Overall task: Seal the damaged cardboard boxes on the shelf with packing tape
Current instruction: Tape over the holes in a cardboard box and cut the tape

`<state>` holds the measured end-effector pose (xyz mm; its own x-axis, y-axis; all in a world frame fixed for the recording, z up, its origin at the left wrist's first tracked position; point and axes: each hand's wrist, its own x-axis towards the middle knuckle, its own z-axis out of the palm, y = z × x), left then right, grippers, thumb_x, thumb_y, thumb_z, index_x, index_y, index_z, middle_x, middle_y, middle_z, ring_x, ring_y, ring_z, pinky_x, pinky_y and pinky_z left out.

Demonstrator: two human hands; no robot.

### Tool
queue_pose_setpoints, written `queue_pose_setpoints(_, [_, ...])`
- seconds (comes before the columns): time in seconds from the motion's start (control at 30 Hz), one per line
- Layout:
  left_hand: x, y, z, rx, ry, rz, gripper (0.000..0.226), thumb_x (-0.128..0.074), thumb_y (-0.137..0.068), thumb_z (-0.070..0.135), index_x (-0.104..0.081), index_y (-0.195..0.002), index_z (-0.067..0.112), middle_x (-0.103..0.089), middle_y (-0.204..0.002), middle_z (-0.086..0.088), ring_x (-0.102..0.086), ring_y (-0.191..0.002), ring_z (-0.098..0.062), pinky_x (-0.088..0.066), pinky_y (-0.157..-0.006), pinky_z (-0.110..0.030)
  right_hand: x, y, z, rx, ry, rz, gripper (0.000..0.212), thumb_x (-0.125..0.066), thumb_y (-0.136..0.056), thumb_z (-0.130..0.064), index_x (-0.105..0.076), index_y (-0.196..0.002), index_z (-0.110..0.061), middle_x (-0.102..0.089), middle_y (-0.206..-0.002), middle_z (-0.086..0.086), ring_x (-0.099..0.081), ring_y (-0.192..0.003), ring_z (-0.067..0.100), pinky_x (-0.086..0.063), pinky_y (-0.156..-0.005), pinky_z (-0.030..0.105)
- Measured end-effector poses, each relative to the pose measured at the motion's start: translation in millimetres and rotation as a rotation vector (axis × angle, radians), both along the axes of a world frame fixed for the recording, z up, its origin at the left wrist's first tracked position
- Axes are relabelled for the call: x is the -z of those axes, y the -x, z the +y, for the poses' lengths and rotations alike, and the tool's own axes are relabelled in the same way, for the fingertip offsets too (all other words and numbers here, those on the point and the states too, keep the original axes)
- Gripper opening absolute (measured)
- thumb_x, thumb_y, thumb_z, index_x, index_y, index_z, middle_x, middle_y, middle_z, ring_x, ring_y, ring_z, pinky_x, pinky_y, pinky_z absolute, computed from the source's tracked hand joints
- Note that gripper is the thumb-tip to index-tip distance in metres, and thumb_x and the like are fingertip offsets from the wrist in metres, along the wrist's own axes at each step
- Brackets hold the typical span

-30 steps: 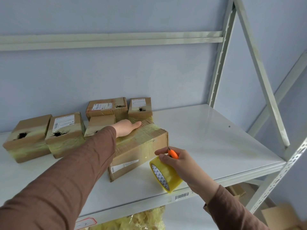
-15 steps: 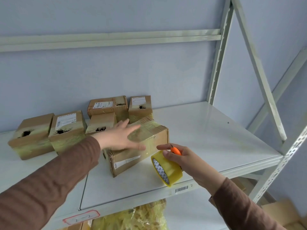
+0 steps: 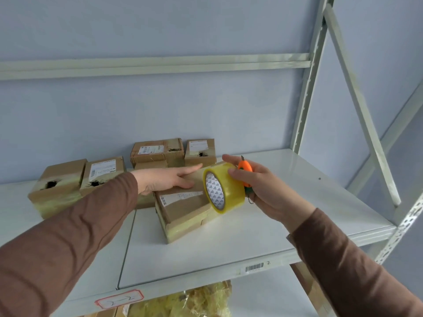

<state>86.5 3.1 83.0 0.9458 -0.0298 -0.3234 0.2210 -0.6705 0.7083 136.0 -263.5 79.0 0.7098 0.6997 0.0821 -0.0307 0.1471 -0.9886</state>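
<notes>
Tape roll [image 3: 223, 187] raised, box [image 3: 185, 210] turned

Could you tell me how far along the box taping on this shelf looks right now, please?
Done: the front box already carries glossy tape bands. In hand: the left hand rests flat on that box, while the right hand grips the tape roll and an orange cutter above it. Left: at least three boxes behind, such as the far-left box, show open torn holes.
</notes>
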Motion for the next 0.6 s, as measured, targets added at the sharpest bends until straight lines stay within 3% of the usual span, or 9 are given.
queue_pose_setpoints(0.07, [-3,1,-6,0.087,-0.271,-0.184,0.059,-0.051,-0.107,0.014,-0.034,-0.158,0.037,-0.031,-0.165,0.013,-0.030,-0.151,-0.011,-0.021,-0.124,-0.029,3,-2,5,0.007,0.008,-0.052,0.036,-0.061,-0.101,-0.015,-0.062,-0.135,-0.028,-0.075,-0.109,-0.006,-0.070,-0.097,0.009,-0.054,-0.080,0.022])
queue_pose_setpoints(0.13, [5,4,-8,0.102,-0.378,-0.294,0.050,-0.045,-0.107,0.010,-0.045,-0.154,0.027,-0.040,-0.162,0.007,-0.039,-0.146,-0.018,-0.031,-0.111,-0.023,9,-1,9,0.008,0.007,-0.126,0.034,-0.060,-0.102,-0.015,-0.063,-0.132,-0.031,-0.072,-0.113,-0.005,-0.066,-0.102,0.010,-0.050,-0.086,0.021])
queue_pose_setpoints(0.17, [10,5,-9,0.080,-0.387,-0.301,0.046,-0.048,-0.107,0.015,-0.048,-0.152,0.027,-0.043,-0.160,0.005,-0.043,-0.142,-0.019,-0.033,-0.104,-0.022,13,0,9,0.001,0.001,-0.159,0.034,-0.059,-0.102,-0.015,-0.063,-0.132,-0.031,-0.072,-0.114,-0.005,-0.065,-0.104,0.008,-0.049,-0.086,0.018])
queue_pose_setpoints(0.23, [17,5,-9,0.046,-0.331,-0.281,0.055,-0.060,-0.101,0.040,-0.043,-0.153,0.036,-0.041,-0.159,0.011,-0.041,-0.143,-0.015,-0.032,-0.108,-0.025,20,3,10,-0.008,0.010,-0.196,0.035,-0.059,-0.103,-0.016,-0.062,-0.135,-0.029,-0.072,-0.120,-0.006,-0.066,-0.108,0.007,-0.050,-0.087,0.016])
queue_pose_setpoints(0.33, [18,5,-4,0.090,-0.379,-0.244,0.101,-0.072,-0.072,0.079,-0.033,-0.156,0.038,-0.034,-0.160,0.014,-0.031,-0.148,-0.011,-0.028,-0.118,-0.030,26,2,15,0.005,0.064,-0.215,0.031,-0.062,-0.102,-0.021,-0.063,-0.133,-0.015,-0.066,-0.129,0.018,-0.063,-0.120,0.029,-0.046,-0.105,0.040])
queue_pose_setpoints(0.4, [21,3,-4,0.095,-0.468,-0.236,0.110,-0.076,-0.069,0.077,-0.028,-0.159,0.035,-0.026,-0.163,0.015,-0.019,-0.154,-0.011,-0.022,-0.120,-0.030,25,2,20,0.007,0.086,-0.212,0.033,-0.061,-0.102,-0.021,-0.061,-0.129,-0.002,-0.059,-0.130,0.031,-0.061,-0.115,0.037,-0.040,-0.112,0.054])
queue_pose_setpoints(0.53, [29,-1,-3,0.137,-0.528,-0.314,0.075,-0.069,-0.092,0.052,-0.039,-0.157,0.030,-0.021,-0.166,0.019,-0.014,-0.155,-0.009,-0.018,-0.122,-0.026,21,7,29,0.070,0.031,-0.184,0.032,-0.063,-0.102,-0.026,-0.064,-0.122,-0.002,-0.063,-0.121,0.032,-0.060,-0.101,0.024,-0.046,-0.103,0.055])
queue_pose_setpoints(0.57, [30,-2,-3,0.156,-0.529,-0.308,0.068,-0.065,-0.095,0.049,-0.042,-0.156,0.030,-0.018,-0.167,0.020,-0.012,-0.155,-0.008,-0.016,-0.123,-0.026,22,8,29,0.090,0.009,-0.159,0.037,-0.066,-0.099,-0.031,-0.065,-0.119,-0.001,-0.066,-0.111,0.028,-0.059,-0.097,0.023,-0.040,-0.109,0.061])
queue_pose_setpoints(0.6, [30,-3,-2,0.171,-0.533,-0.299,0.063,-0.062,-0.098,0.046,-0.042,-0.155,0.031,-0.013,-0.168,0.020,-0.008,-0.156,-0.009,-0.013,-0.125,-0.028,23,11,27,0.115,-0.011,-0.129,0.046,-0.069,-0.093,-0.038,-0.063,-0.117,0.002,-0.066,-0.100,0.021,-0.058,-0.092,0.022,-0.047,-0.084,0.049])
